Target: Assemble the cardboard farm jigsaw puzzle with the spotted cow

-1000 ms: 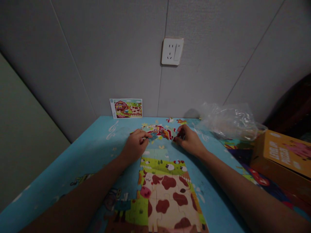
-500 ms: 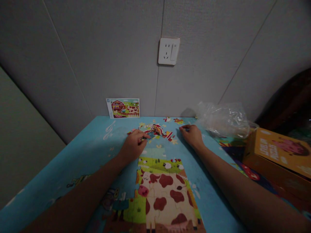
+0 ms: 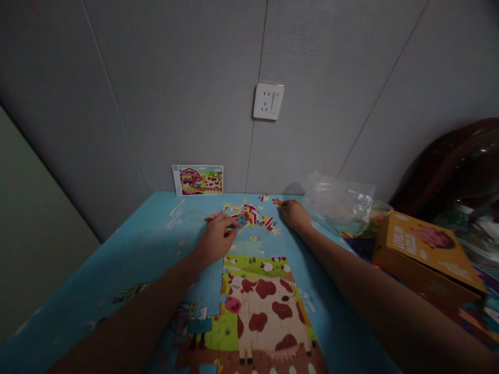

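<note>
The left hand (image 3: 214, 241) pinches a teal cardboard jigsaw piece (image 3: 240, 221) in narrow fingers (image 3: 230, 223), beside scattered red-and-yellow pieces (image 3: 249, 213) on the blue printed surface (image 3: 152, 244). The right hand (image 3: 295, 215) rests narrowly closed, its grip unclear. A brushing forearm (image 3: 351, 270) could break up the assembled cow jigsaw (image 3: 265, 306).

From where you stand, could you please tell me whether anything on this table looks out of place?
Mildly, yes: the loose jigsaw pieces lie jumbled and overlapping, apart from the assembled cow section, with a few strays near the right hand. The crumpled plastic bag also lies bunched to their right.
</note>
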### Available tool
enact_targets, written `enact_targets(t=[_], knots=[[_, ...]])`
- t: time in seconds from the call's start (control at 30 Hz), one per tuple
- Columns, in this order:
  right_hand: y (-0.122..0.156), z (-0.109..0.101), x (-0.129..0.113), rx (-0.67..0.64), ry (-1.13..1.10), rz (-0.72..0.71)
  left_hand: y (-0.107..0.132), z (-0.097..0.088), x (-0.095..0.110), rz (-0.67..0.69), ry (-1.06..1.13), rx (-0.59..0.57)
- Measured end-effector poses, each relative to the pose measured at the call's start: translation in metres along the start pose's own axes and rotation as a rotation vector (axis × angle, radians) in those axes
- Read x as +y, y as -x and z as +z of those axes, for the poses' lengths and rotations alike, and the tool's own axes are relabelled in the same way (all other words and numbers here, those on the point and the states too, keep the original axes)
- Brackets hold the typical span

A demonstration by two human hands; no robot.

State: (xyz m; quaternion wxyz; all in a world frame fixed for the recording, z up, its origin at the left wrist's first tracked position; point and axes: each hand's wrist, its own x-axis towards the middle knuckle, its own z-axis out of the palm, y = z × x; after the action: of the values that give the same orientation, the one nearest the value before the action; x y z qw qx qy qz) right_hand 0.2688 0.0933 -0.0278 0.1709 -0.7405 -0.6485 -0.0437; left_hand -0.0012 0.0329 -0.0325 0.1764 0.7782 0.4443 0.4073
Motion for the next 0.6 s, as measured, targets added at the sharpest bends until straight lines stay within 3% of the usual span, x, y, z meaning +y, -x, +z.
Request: enact_targets(t=[0.3, 0.47, 0.6], knots=[[0.051, -0.017, -0.007, 0.013, -0.043, -0.122, 0.0, 0.001, -0.001, 0.026, -0.009, -0.028], [0.048, -0.018, -0.021, -0.014, -0.133, -0.269, 0.0, -0.001, 0.001, 0.025, -0.023, -0.041], [0.043, -0.013, -0.023, -0.051, -0.169, -0.251, 0.0, -0.002, 0.0, 0.047, -0.059, -0.049]])
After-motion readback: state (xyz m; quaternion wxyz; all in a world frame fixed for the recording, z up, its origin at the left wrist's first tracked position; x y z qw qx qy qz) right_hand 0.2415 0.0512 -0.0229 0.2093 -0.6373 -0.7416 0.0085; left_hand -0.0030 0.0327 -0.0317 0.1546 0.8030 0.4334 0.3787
